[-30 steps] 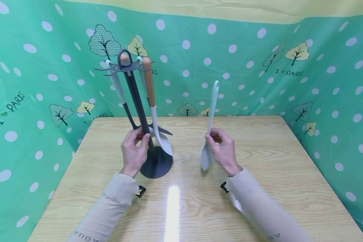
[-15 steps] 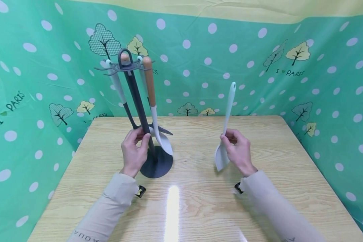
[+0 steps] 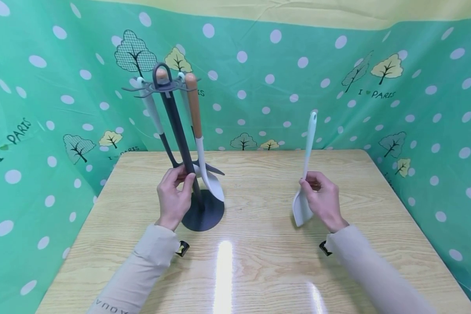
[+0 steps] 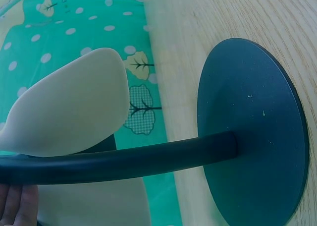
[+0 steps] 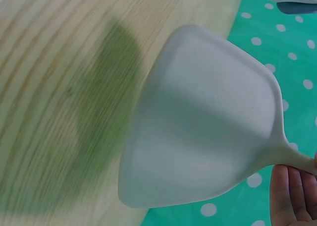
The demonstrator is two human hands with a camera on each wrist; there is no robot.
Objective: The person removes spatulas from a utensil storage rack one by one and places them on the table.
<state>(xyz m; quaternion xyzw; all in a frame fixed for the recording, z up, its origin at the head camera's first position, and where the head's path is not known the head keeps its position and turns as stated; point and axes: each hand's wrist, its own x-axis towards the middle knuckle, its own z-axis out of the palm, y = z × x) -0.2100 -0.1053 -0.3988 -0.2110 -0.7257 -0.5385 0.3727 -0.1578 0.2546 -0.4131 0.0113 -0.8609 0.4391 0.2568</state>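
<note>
My left hand [image 3: 174,196] grips the lower post of a dark utensil stand [image 3: 178,131]. Several utensils hang from its top hooks. Among them are a wooden-handled utensil with a white head [image 3: 212,187] and a mint-handled one with a dark shaft [image 3: 151,111]; the others are partly hidden. To the right, my right hand [image 3: 322,199] pinches a spatula [image 3: 309,141] low on its mint handle, just above the head. The right wrist view shows its broad pale blade [image 5: 208,117] tilted downward, its shadow falling on the wood. The left wrist view shows the stand's round base [image 4: 247,107] flat on the table.
The wooden table [image 3: 255,244] carries the stand on its left half. A green dotted cloth [image 3: 243,56] encloses the back and both sides. Bright light reflections [image 3: 223,274] lie on the table near the front.
My right hand has carried the spatula to the right, and it now sits slightly lower in the head view. The left hand and the stand have stayed in place.
</note>
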